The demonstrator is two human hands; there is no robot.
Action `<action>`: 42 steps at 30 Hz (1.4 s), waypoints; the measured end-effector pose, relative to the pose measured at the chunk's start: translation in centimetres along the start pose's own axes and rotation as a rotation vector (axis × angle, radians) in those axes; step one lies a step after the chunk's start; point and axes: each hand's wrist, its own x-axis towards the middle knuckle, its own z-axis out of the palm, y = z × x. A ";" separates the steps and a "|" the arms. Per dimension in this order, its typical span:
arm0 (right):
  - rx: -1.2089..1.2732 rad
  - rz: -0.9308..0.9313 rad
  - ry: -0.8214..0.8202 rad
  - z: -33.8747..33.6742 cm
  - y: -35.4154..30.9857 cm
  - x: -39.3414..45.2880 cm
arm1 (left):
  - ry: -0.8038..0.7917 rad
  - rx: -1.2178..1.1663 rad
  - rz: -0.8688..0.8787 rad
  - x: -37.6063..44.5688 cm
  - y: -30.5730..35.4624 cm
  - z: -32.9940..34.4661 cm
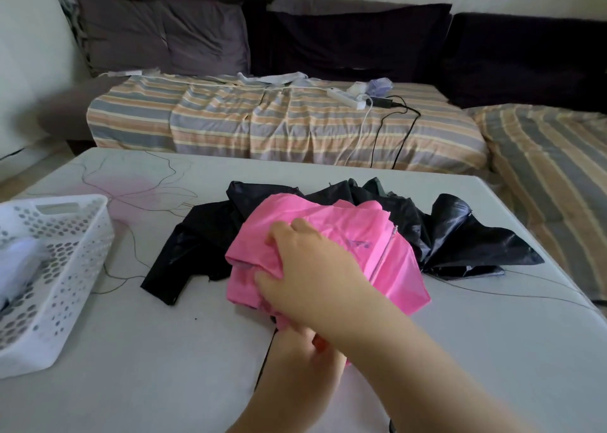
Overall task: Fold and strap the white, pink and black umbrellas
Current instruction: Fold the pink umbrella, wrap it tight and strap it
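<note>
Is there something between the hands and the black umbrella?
Yes. The pink umbrella lies on top of the black umbrella, and the right hand grips the pink fabric. The black one's sides remain uncovered.

Pink umbrella (331,255) — bunched (canopy loose) — atop black umbrella (460,235).

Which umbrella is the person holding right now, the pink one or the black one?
The pink umbrella: the right hand grips its bunched canopy. The black umbrella lies spread on the table beneath and behind it, ungripped.
</note>
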 end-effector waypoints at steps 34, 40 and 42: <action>0.464 -0.146 0.022 -1.5 3.1 3.8 | -0.114 -0.390 -0.029 0.5 -0.2 -3.8; 0.030 -0.145 0.158 1.5 9.0 0.5 | -0.024 -0.506 -0.074 -0.2 0.9 -4.0; 0.000 0.010 0.178 2.0 9.8 1.1 | -0.022 -0.512 -0.064 -0.5 1.1 -3.9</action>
